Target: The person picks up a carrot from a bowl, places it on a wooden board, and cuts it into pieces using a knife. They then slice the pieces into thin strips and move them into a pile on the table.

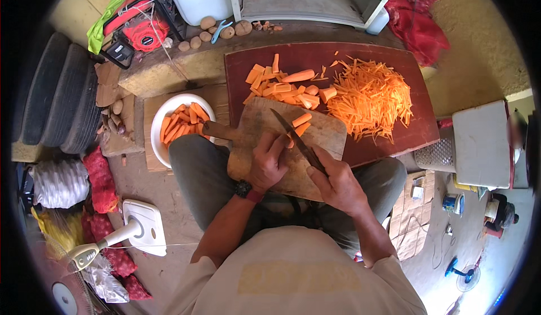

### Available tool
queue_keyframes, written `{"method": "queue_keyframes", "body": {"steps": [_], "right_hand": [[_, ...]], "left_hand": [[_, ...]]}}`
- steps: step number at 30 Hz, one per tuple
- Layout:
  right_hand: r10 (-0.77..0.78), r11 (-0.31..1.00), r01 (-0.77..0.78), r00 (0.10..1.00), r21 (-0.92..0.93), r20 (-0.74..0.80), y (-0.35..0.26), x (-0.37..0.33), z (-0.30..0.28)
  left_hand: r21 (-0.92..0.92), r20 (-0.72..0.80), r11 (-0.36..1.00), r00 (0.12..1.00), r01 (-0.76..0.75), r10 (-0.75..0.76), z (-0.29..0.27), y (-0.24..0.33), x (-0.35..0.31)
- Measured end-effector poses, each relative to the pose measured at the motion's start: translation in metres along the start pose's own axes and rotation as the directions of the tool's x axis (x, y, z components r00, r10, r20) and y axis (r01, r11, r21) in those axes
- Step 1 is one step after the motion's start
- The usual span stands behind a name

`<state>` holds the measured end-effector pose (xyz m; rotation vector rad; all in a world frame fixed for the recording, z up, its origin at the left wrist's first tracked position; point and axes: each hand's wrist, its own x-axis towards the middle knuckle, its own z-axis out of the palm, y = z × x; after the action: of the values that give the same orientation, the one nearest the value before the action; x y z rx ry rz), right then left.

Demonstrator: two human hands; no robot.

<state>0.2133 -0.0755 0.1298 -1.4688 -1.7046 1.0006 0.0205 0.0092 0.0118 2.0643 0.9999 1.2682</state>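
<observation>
A wooden cutting board [248,124] with a handle lies across my lap, its far side against a dark red table [315,50]. My right hand [339,184] grips a knife [298,140], its dark blade slanting over the board. Left of the blade, my left hand [269,161] is closed, its fingertips on a carrot piece [291,143] that is mostly hidden. Two cut carrot pieces [302,124] lie just beyond the blade. On the table are carrot chunks [282,89] and, to their right, a large heap of carrot strips [372,98].
Left of my knee stands a white bowl [156,129] with carrot sticks. Potatoes and a blue peeler [220,32] lie on a ledge behind. Far left are stacked tyres [48,89], a red machine [143,30] and a pedestal fan [101,247]. A shelf [298,5] stands beyond the table.
</observation>
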Motion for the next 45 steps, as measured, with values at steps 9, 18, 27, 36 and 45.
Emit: {"method": "queue_keyframes", "body": {"steps": [9,18,27,36,45], "right_hand": [[-0.005,1.000,0.006,1.000,-0.022,0.026,0.000,0.001,-0.002],[0.020,1.000,-0.019,0.999,-0.019,0.035,0.001,0.000,-0.003],[0.031,0.999,-0.030,0.998,-0.013,0.051,-0.003,0.002,-0.003],[0.069,0.973,-0.058,0.997,-0.224,0.043,0.037,-0.004,0.018],[0.046,0.998,-0.047,0.999,-0.046,-0.016,0.013,-0.002,0.007]], "left_hand": [[0.016,0.008,1.000,1.000,0.005,-0.005,0.000,-0.003,-0.003],[0.048,-0.012,0.997,0.998,-0.054,0.054,0.001,-0.004,-0.001],[0.036,-0.014,0.998,0.998,-0.060,0.061,0.001,-0.003,0.000],[0.020,-0.021,0.994,0.994,-0.107,0.107,-0.001,-0.002,0.001],[0.162,-0.013,0.975,0.988,-0.149,0.154,-0.002,-0.004,0.000]]}}
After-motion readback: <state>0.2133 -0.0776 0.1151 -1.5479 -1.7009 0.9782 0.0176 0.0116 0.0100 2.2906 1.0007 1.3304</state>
